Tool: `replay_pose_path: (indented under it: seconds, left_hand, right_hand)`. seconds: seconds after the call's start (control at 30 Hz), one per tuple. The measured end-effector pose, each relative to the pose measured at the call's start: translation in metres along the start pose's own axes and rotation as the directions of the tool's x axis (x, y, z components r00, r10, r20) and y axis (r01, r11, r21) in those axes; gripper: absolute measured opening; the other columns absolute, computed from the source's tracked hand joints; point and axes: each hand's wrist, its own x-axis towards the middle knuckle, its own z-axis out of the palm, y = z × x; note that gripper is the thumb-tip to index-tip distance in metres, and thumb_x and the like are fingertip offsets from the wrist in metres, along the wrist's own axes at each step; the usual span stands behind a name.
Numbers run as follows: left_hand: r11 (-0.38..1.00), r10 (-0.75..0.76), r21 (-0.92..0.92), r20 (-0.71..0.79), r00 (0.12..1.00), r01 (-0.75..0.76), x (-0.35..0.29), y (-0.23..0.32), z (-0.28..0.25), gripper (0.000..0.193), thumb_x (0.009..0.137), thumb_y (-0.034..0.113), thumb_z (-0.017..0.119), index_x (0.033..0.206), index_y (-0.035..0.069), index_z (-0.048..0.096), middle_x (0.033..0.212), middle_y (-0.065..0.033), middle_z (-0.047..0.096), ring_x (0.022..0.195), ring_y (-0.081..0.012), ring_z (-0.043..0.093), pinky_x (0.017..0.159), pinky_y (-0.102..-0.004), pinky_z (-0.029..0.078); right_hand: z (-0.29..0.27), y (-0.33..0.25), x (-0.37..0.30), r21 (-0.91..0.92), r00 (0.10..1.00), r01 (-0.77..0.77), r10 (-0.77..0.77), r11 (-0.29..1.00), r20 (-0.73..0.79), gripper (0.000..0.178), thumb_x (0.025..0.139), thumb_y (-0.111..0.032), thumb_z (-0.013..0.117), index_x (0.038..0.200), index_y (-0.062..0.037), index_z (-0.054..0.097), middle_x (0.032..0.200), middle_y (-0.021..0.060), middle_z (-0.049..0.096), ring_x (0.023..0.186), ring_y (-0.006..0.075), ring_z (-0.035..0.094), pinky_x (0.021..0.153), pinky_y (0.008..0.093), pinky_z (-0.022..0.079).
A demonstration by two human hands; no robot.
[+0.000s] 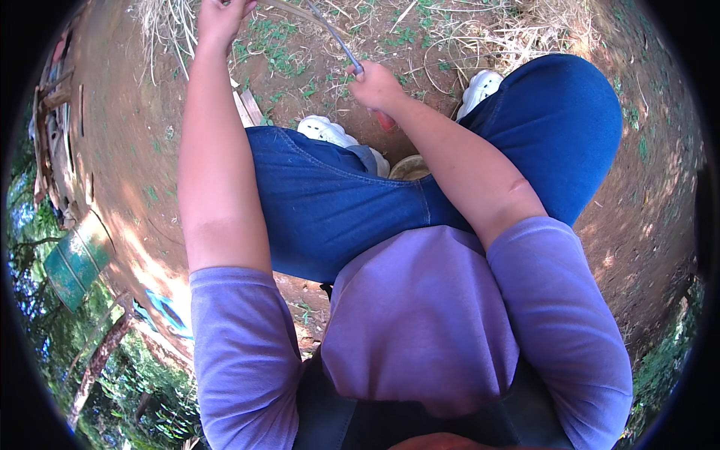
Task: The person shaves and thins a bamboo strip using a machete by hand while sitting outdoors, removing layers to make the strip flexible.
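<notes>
Bladed tool: beyond left white shoe | right hand: fingers wrap its red handle, safest hold | blade probably light, stiff, sharp | left hand: farther beyond shoe, cropped, grasp cannot be told

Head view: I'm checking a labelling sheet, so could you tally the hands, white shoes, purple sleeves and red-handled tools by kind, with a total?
Hands: 2 (left hand, right hand)
White shoes: 2 (left shoe, right shoe)
Purple sleeves: 2 (left sleeve, right sleeve)
Red-handled tool: 1
Total: 7
</notes>
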Motion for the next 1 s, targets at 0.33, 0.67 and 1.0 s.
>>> replay_pose_path:
  seconds: [0.33, 0.67, 1.0]
  left_hand:
    - [0.995, -0.028, 0.093, -0.162, 0.986, 0.043, -0.006, 0.008, 0.018, 0.028, 0.098, 0.018, 0.070, 0.115, 0.001, 0.055, 0.096, -0.0091, 0.065, 0.086, -0.0159, 0.067, 0.069, -0.0281, 0.059]
    - [0.948, 0.139, 0.307, -0.172, 0.975, -0.081, -0.008, 0.028, 0.039, 0.027, 0.096, 0.017, 0.071, 0.114, 0.002, 0.056, 0.094, -0.0110, 0.068, 0.077, -0.0182, 0.067, 0.067, -0.0334, 0.058]
    - [0.993, 0.065, 0.102, -0.138, 0.988, -0.051, -0.006, 0.004, 0.020, 0.030, 0.099, 0.013, 0.067, 0.124, 0.004, 0.053, 0.101, -0.0110, 0.070, 0.085, -0.0187, 0.070, 0.069, -0.0312, 0.060]
  right_hand:
    - [0.005, -0.026, -0.001, -0.002, 0.983, 0.160, -0.159, 0.987, -0.093, 0.032, 0.086, -0.015, 0.065, 0.113, 0.0034, 0.067, 0.081, 0.0176, 0.072, 0.066, 0.0271, 0.073, 0.063, 0.0393, 0.059]
    - [0.003, -0.016, 0.000, -0.076, 0.942, 0.251, -0.261, 0.965, -0.209, 0.022, 0.083, -0.015, 0.064, 0.095, 0.0027, 0.071, 0.077, 0.0180, 0.074, 0.069, 0.0287, 0.075, 0.065, 0.0407, 0.059]
    - [0.006, 0.002, 0.002, 0.069, 0.998, 0.054, -0.052, 0.996, -0.028, 0.024, 0.088, -0.014, 0.061, 0.104, 0.0038, 0.064, 0.072, 0.0130, 0.068, 0.055, 0.0210, 0.066, 0.054, 0.0379, 0.056]
